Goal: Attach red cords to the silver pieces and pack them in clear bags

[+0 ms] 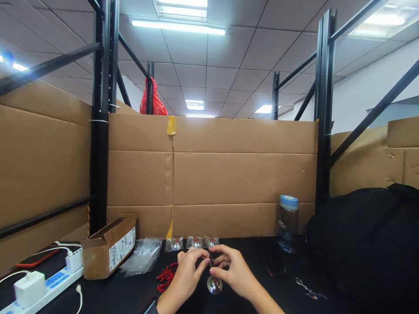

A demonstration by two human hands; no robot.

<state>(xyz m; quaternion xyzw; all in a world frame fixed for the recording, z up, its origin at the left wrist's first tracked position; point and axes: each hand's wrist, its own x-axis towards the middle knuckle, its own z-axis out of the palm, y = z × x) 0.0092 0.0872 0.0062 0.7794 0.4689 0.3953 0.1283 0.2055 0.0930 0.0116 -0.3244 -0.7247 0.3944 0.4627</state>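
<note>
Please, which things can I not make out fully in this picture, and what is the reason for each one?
In the head view:
The thin piece between the left hand and right hand: its shape, mostly covered by them.
The box label: its print, too small.
The power strip: its near end, cut off by the bottom edge.
The black bag: its right side, cut off by the right edge.

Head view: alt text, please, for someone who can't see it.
A person's left hand and right hand meet at a small thin piece, a shiny round metal part showing just below. Behind them on the black table lie three clear-bagged metal parts; red pieces and a cardboard box sit left, a blue-capped bottle back right.
</note>
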